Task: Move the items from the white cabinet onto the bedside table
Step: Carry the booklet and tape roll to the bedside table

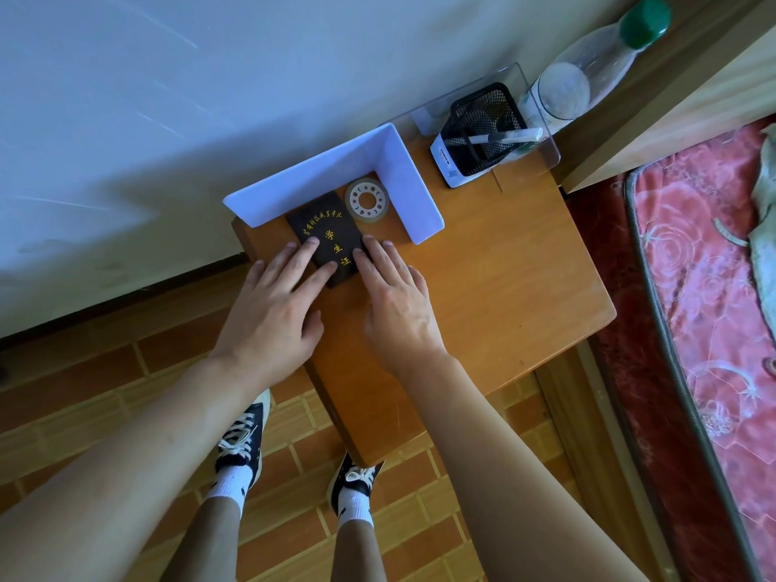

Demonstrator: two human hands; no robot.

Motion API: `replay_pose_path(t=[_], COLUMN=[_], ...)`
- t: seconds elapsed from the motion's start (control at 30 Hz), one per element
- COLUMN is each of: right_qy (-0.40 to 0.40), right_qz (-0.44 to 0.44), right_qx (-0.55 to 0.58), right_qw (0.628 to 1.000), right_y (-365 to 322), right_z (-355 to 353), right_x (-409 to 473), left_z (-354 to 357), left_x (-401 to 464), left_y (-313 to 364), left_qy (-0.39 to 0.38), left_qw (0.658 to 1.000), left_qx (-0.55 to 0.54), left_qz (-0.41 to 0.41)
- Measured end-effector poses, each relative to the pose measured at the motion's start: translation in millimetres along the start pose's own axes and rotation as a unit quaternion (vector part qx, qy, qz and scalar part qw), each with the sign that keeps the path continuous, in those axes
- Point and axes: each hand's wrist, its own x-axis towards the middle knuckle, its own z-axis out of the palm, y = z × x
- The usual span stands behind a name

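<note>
Booklet [329, 241], dark with gold characters, lies flat on the wooden tabletop [495, 279] beside a tape roll [367, 200] in a white bracket's [403, 178] corner; left hand [273, 306] and right hand [392, 300] rest open-fingered on its edges, no closed grip, probably squaring it.

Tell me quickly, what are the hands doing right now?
Left hand and right hand flat, open, fingertips on dark booklet. Booklet lies on wooden bedside table, against white L-shaped stand. Tape roll beside it; nothing blocking.
</note>
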Motion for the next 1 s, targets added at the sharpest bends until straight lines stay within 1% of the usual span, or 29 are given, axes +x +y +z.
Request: replay_pose_path(t=[0.43,0.67,1.0], right_qy=[-0.022,0.002,0.022], right_qz=[0.014,0.031,0.038], right_qx=[0.004,0.027,0.061], right_qw=[1.000,0.999,0.997], right_y=[-2,-4,-20], right_z=[-3,-14,-71], right_x=[-4,-15,-55], left_z=[-1,-13,-63], left_x=[0,-1,-21], left_y=[3,13,61], left_qy=[-0.005,-0.001,0.047], left_qw=[1.000,1.000,0.998], left_qx=[-0.012,-0.018,-0.050], left_qz=[-0.010,-0.012,-0.002])
